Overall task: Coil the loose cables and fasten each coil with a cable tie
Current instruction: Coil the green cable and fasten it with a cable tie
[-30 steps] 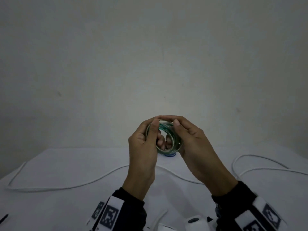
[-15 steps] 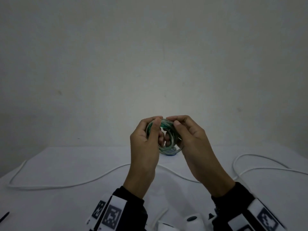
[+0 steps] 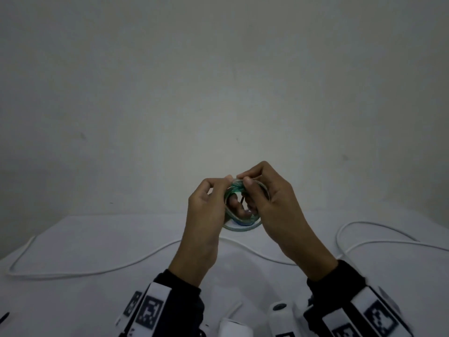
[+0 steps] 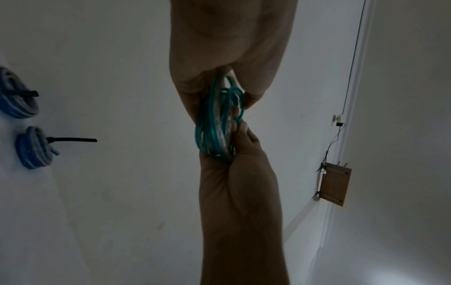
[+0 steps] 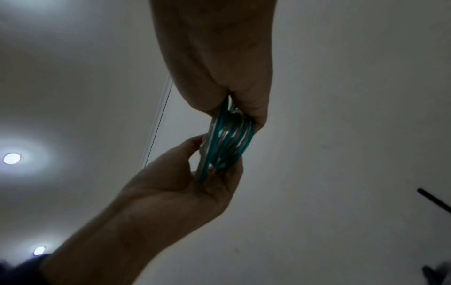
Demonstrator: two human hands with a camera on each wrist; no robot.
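In the head view both hands hold a small coil of teal and clear cable (image 3: pixel 240 228) up above the table. My left hand (image 3: pixel 224 188) grips the coil's left side, thumb near the top. My right hand (image 3: pixel 245 180) pinches the top strands between thumb and forefinger, its other fingers curled through the ring. A thin dark strip (image 3: pixel 243 200), perhaps a cable tie, shows inside the ring. The left wrist view has the coil (image 4: pixel 209 123) edge-on between left hand (image 4: pixel 227 57) and right hand (image 4: pixel 239 173). The right wrist view shows the coil (image 5: pixel 229 138) likewise.
A long white cable (image 3: pixel 97 271) snakes over the white table (image 3: pixel 73 300), and loops again at the right (image 3: pixel 364 242). Two tied blue-grey coils (image 4: pixel 17 94) (image 4: pixel 34 148) lie on the table, black tie tails sticking out. A black strip (image 3: pixel 4 317) lies at the left edge.
The hands have turned the coil slightly. My right thumb and forefinger shifted to pinch its top, and a thin dark strip now shows inside the ring.
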